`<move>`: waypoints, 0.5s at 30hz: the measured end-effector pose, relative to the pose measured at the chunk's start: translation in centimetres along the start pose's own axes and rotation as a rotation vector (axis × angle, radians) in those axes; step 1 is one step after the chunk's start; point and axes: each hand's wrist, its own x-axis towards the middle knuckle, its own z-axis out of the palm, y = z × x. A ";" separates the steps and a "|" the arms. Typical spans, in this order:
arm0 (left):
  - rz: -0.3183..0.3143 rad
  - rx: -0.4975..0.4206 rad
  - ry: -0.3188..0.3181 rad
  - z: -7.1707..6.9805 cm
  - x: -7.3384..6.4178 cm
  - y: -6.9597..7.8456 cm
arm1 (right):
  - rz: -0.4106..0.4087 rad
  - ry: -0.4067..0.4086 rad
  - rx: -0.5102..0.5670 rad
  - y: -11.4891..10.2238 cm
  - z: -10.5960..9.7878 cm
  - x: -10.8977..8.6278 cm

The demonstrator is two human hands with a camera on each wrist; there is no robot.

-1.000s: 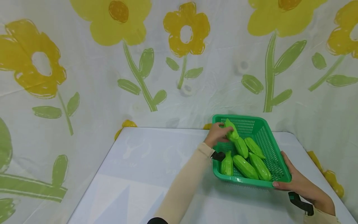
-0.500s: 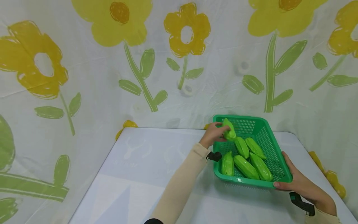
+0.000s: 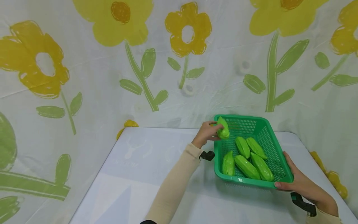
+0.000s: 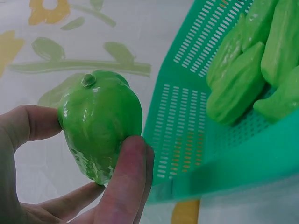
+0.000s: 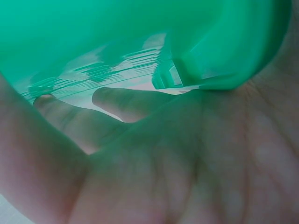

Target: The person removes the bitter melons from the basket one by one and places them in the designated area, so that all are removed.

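My left hand [image 3: 205, 134] pinches a glossy, light green gourd [image 3: 223, 132] between thumb and fingers, over the far left corner of a green plastic basket [image 3: 243, 180]. Its rounded end with a small stem nub faces the camera in the left wrist view, where the gourd [image 4: 96, 119] appears beside the basket's slotted wall. Several similar ridged gourds [image 3: 246, 167] lie in the basket, mostly toward its near side. My right hand [image 3: 303, 184] holds the basket's near right corner, thumb on the rim and fingers along the outside. Close up, the right wrist view shows the palm against the green plastic.
Basket and hands are over a white table [image 3: 145, 165] with faint blue printed shapes. Behind it hangs a pale cloth [image 3: 218, 77] printed with yellow flowers and green leaves. The table's far edge runs close to this cloth.
My left hand has carried its gourd leftward, away from the other gourds and toward the basket's left rim. The right hand and basket have stayed in place.
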 end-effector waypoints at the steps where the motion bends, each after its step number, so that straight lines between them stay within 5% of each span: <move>1: 0.005 0.002 -0.001 -0.2 -0.1 0.0 | 0.001 0.001 -0.003 0.0 0.0 0.0; 15: 0.015 -0.011 -0.008 -3.1 -0.5 -0.4 | 0.000 -0.003 0.004 0.0 -0.1 -0.1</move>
